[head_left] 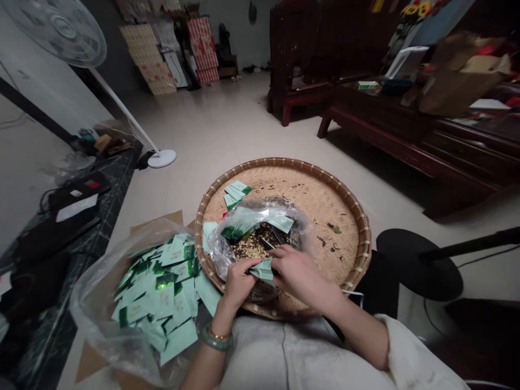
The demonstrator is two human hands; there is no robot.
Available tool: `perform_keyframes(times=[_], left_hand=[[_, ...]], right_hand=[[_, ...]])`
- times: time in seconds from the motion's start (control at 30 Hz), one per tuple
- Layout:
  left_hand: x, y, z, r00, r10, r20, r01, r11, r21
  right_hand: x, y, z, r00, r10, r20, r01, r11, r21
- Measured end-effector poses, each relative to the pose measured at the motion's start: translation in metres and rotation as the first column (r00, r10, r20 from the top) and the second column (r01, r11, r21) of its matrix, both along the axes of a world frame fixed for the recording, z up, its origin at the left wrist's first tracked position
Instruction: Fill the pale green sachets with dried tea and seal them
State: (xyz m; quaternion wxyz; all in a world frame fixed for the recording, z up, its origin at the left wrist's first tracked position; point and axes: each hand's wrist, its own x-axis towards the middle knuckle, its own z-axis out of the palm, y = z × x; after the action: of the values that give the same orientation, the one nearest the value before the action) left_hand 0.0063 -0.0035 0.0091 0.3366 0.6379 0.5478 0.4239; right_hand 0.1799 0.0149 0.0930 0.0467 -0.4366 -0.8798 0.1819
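Clearly, the left grip (239, 283) is closed on a green packet (264, 270), which lies at its two o'clock; the right grip (298, 273) touches the packet's three o'clock side, whether pinching, I cannot tell.

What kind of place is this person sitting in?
Probably a living room in someone's home. A standing fan, a low dark wooden table and a vase of yellow flowers suggest it, though the woven tray of packets hints at some hand-packing here.
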Motion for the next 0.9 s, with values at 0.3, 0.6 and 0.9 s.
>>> perform_keyframes(times=[0.3, 0.6, 0.9], left_hand=[[-0.002, 0.000, -0.008, 0.998, 0.056, 0.038, -0.051, 0.992, -0.115], [-0.003, 0.002, -0.014, 0.990, 0.088, 0.107, -0.073, 0.988, -0.136], [-0.004, 0.004, -0.015, 0.983, 0.115, 0.140, -0.091, 0.982, -0.165]], right_hand=[[0.002, 0.007, 0.008, 0.994, -0.032, -0.100, 0.026, 0.998, -0.060], [0.010, 0.007, 0.006, 0.973, -0.014, -0.229, 0.013, 1.000, -0.003], [0.010, 0.008, 0.005, 0.888, -0.076, -0.454, 0.068, 0.997, -0.034]])
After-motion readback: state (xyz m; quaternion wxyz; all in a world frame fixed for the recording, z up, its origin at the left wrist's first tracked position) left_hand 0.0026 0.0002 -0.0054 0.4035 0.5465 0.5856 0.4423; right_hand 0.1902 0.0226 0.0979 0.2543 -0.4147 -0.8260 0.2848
